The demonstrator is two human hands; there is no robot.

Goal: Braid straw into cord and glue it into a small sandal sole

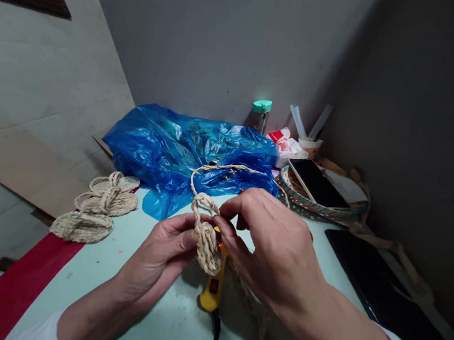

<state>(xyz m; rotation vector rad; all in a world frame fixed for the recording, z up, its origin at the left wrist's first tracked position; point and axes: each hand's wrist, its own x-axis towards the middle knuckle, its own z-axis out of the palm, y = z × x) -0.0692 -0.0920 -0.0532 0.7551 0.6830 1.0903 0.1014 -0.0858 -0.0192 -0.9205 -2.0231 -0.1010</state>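
A small oval piece of braided straw cord (208, 247) is held up over the table between my hands. My left hand (165, 253) pinches its upper left edge with thumb and fingers. With thumb and forefinger, my right hand (267, 246) grips a loop of the same cord at the upper right. From that loop the loose cord (193, 179) arcs up and back towards a blue plastic bag. Below the braided piece lies a yellow glue gun (211, 295) with a red switch and a black cable, its upper part mostly hidden.
Several finished-looking woven straw slippers (83, 227) sit at the left table edge. Behind spreads the blue plastic bag (164, 140). A phone (318, 182) rests on a round basket (354, 210), near a paper cup (310, 147) and a green-lidded bottle (261, 113). A black flat object (366, 281) lies right.
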